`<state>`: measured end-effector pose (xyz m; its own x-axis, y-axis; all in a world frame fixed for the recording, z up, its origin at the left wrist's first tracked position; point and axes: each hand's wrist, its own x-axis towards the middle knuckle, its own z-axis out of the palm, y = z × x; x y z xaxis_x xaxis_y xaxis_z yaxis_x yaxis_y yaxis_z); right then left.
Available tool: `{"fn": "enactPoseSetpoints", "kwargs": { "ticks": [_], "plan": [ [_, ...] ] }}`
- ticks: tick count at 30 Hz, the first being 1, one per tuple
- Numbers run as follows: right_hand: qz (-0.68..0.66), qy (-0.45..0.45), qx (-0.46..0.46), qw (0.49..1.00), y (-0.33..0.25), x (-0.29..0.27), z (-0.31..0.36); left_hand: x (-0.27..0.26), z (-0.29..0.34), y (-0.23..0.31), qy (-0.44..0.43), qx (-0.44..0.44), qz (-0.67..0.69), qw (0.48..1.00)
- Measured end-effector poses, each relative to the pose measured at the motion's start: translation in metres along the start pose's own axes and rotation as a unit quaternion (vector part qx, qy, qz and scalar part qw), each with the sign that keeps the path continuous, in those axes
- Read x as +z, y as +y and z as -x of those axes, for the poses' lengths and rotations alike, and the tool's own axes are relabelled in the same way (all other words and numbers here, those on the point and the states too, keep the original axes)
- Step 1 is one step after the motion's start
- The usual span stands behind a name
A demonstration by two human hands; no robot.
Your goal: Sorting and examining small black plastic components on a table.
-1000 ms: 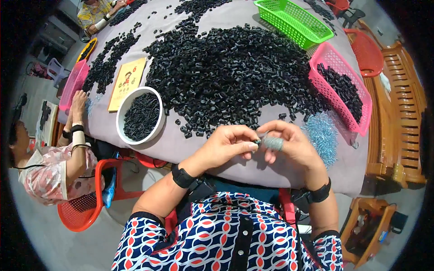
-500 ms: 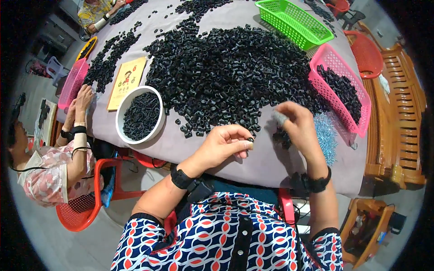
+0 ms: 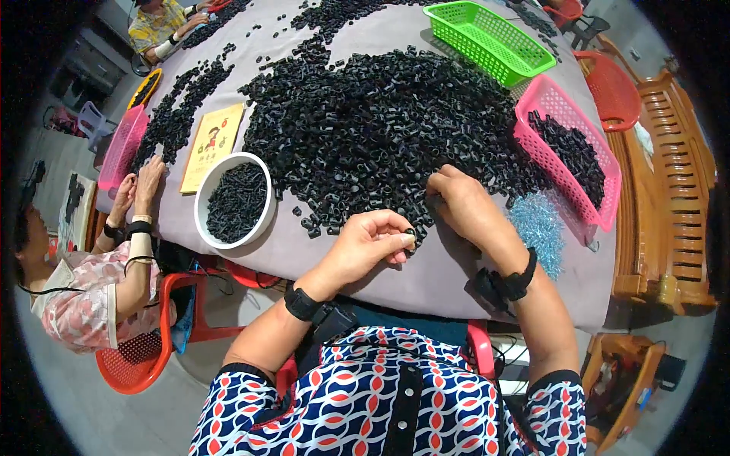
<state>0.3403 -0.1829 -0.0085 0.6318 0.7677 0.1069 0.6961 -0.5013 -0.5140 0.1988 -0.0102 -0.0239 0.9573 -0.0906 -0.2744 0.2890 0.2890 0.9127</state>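
My left hand (image 3: 356,249) is closed in a pinch near the table's front edge, with a small black plastic piece (image 3: 411,232) between thumb and forefinger. To its right, my right hand (image 3: 470,205) reaches the near edge of a wide heap of small black tube-like plastic pieces (image 3: 380,129). Its fingers are curled downward and together; what they hold, if anything, is hidden. Beside the right wrist lies a mound of thin, clear bluish pieces (image 3: 537,228). A white bowl (image 3: 201,224) full of dark, slim pieces stands left of my left hand.
A pink basket (image 3: 566,171) with black pieces stands at the right, a green basket (image 3: 494,45) behind it. A yellow booklet (image 3: 211,148) lies behind the bowl. At left, a person (image 3: 95,296) works beside another pink basket (image 3: 124,148); another person (image 3: 156,30) sits far left.
My right hand has moved left and slightly down, from above the table to the heap's near edge. My left hand has shifted slightly left, still pinching the black piece.
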Motion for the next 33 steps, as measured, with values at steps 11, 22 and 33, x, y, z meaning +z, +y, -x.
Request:
{"fn": "enactPoseSetpoints", "kwargs": {
  "ticks": [11,22,33],
  "plan": [
    [-0.493,-0.03,0.106,0.863,-0.02,-0.024,0.04,0.016,-0.003,0.007,-0.017,0.001,-0.013,1.0],
    [-0.526,0.104,0.133,0.834,-0.025,0.004,0.055,0.023,-0.01,0.013,-0.019,0.025,-0.03,0.999],
    [-0.55,0.121,0.12,0.817,-0.027,0.017,0.051,0.017,-0.012,0.006,0.008,0.043,-0.021,0.999]
  ]
}}
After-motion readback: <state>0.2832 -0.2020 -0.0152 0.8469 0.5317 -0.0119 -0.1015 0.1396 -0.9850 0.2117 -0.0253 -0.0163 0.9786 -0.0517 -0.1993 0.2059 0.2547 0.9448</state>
